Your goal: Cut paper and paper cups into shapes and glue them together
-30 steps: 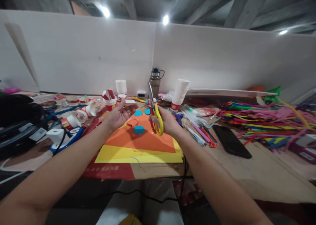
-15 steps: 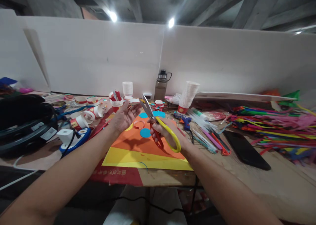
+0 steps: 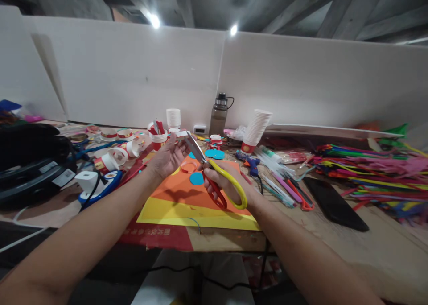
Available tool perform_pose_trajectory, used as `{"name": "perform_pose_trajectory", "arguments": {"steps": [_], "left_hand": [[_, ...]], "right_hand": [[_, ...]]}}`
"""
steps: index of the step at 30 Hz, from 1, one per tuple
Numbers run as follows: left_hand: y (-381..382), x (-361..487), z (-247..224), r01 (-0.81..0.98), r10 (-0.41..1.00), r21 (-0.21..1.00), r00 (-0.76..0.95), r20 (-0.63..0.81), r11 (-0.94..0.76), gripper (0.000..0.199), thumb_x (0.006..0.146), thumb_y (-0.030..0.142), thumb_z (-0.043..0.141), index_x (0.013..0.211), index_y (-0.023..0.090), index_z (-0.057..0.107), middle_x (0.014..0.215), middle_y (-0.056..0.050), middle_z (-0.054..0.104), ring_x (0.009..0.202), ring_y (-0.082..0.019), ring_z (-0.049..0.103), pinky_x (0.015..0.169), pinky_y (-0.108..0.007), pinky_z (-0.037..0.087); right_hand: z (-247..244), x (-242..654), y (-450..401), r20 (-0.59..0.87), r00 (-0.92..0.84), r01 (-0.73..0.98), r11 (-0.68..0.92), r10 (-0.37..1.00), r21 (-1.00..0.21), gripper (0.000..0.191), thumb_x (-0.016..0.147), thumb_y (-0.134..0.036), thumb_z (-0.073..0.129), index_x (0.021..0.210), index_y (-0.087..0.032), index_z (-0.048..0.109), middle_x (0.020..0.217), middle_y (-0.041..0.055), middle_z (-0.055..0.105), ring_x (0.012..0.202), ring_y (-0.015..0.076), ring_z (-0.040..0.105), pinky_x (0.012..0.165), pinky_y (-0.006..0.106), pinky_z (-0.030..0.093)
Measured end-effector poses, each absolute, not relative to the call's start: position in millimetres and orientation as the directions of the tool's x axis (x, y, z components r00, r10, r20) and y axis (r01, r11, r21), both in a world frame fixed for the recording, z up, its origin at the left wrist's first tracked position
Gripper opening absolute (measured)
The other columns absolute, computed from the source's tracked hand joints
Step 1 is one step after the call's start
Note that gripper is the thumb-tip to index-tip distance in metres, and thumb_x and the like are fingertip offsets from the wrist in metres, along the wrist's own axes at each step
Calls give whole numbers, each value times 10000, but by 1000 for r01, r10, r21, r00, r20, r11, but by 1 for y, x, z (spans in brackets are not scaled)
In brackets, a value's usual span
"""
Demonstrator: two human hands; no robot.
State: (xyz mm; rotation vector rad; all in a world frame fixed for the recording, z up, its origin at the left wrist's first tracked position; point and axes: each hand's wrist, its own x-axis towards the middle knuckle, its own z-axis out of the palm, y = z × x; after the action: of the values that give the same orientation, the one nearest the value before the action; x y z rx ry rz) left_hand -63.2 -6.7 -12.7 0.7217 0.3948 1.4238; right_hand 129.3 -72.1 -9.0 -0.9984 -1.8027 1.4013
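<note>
My right hand [image 3: 222, 178] grips a pair of scissors [image 3: 196, 149] by its yellow and red handles. The blades point up and to the left, nearly closed, with their tips beside the fingers of my left hand [image 3: 170, 157]. Between the thumb and fingers of that raised left hand is a small white paper piece [image 3: 182, 134], partly covered by the fingers. Below both hands lie an orange sheet [image 3: 180, 191] and a yellow sheet [image 3: 167, 213]. On the orange one are a blue paper disc [image 3: 196, 179] and a thin red-orange ring [image 3: 189, 167].
Behind the sheets stand a water bottle [image 3: 219, 115] and a tall stack of paper cups [image 3: 257, 129]. A blue glue gun [image 3: 251, 161], pens [image 3: 284, 187], a black phone [image 3: 336, 204] and colourful pipe cleaners [image 3: 361, 162] lie to the right. Cut cups [image 3: 107, 163] and a power strip [image 3: 112, 182] are left.
The scissors have tipped further left and their blades have come closer together. The handles moved slightly down and right. My left hand stays in nearly the same place.
</note>
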Motion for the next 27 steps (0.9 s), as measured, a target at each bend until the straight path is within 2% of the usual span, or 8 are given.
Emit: {"name": "perform_pose_trajectory", "arguments": {"steps": [7,13,21,27], "left_hand": [[-6,-62,-15,-749,980,662,127,154,-7,424,939,462,522,1176,132,642,995,-110,747,1003,-182,694,961,-309,497],[-5,-62,-17,-750,970,661,151,188,-12,417,906,465,580,1172,152,651,1049,-109,734,1043,-188,677,955,-311,501],[-8,-61,-14,-747,977,665,130,170,-17,396,918,460,564,1134,144,667,1032,-106,738,1054,-190,675,979,-312,487],[-4,-63,-21,-756,969,654,142,202,-25,403,905,464,584,1120,134,667,1031,-109,738,1054,-191,676,959,-305,499]], "right_hand": [[-5,127,-76,11,-498,190,121,867,-974,262,924,-472,486,967,-215,510,655,-39,548,419,91,513,314,189,419],[-5,125,-74,22,-448,195,122,894,-973,254,917,-439,508,1004,-202,536,630,-36,566,447,91,537,376,189,467],[-9,126,-75,12,-464,203,120,886,-972,269,931,-452,464,1022,-210,538,628,-42,554,416,87,510,354,194,451],[-9,124,-74,-37,-437,179,46,899,-983,343,864,-525,554,991,-206,541,603,-43,557,402,87,508,332,183,424]]}}
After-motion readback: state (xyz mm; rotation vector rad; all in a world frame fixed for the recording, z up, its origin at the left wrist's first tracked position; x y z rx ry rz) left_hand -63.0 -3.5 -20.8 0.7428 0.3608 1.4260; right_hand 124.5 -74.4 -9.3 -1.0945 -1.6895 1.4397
